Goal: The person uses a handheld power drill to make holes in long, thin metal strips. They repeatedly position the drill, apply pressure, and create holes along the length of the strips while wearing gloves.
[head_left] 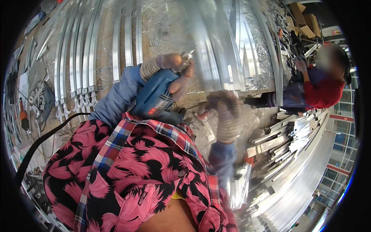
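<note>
My left hand (174, 69), in a worn work glove with a striped cuff, is wrapped round the front of a blue corded power drill (155, 92). The drill's metal chuck (186, 58) and bit point away from me, toward blurred silvery metal profiles (216, 50) on the bench. My right hand (225, 103), gloved too, is smeared by motion to the right of the drill, near the bench's front edge. Its fingers curl in part, but what they hold, if anything, cannot be made out. A small reddish thing (201, 115) shows beside it.
Long metal profiles (77, 58) lie in rows on the bench, several with forked end pieces (83, 98). A black cord (42, 137) runs along the left. Stacked profiles (282, 143) fill the right. A co-worker in a red top (324, 92) sits beyond; cardboard boxes (305, 21) stand behind.
</note>
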Tool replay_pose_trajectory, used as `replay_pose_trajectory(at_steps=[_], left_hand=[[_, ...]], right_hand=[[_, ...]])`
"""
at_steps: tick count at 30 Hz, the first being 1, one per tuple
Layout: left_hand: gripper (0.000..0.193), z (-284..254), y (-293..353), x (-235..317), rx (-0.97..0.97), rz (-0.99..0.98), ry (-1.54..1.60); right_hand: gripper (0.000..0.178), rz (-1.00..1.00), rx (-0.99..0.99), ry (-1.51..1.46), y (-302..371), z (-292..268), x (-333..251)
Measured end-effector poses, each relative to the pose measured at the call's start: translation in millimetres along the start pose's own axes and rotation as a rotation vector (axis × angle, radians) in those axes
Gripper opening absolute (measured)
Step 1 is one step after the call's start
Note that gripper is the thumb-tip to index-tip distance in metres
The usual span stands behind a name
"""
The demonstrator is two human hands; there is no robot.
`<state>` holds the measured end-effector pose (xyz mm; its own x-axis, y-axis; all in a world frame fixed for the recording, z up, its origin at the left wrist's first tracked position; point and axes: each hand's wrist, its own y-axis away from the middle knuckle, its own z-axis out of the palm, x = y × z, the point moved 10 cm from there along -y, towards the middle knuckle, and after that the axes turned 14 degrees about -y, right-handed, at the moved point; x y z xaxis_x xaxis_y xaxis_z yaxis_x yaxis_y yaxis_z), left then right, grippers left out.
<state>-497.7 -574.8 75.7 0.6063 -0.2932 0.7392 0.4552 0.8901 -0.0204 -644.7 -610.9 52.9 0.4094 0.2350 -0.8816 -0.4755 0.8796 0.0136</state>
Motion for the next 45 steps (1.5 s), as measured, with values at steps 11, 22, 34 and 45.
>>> replay_pose_trajectory(at_steps=[11, 22, 34, 45], left_hand=[[0.050, -9.6, 1.2, -2.2, 0.044, 0.103, 0.040], [0.051, -21.3, 14.5, 0.3, 0.222, 0.084, 0.014], [0.060, -19.9, 11.2, -10.6, 0.265, -0.020, -0.209], [0.056, -13.3, -0.7, -20.3, 0.232, -0.037, -0.249]], right_hand=[[0.024, -0.109, 0.185, 0.166, 8.1, 15.5, -22.0], [0.027, -0.048, 0.051, 0.072, -22.4, 92.8, -19.2], [0.030, 0.026, 0.036, 0.011, -24.7, 112.6, -30.0], [0.021, -0.513, 0.082, 0.679, -8.1, 106.9, -62.7]])
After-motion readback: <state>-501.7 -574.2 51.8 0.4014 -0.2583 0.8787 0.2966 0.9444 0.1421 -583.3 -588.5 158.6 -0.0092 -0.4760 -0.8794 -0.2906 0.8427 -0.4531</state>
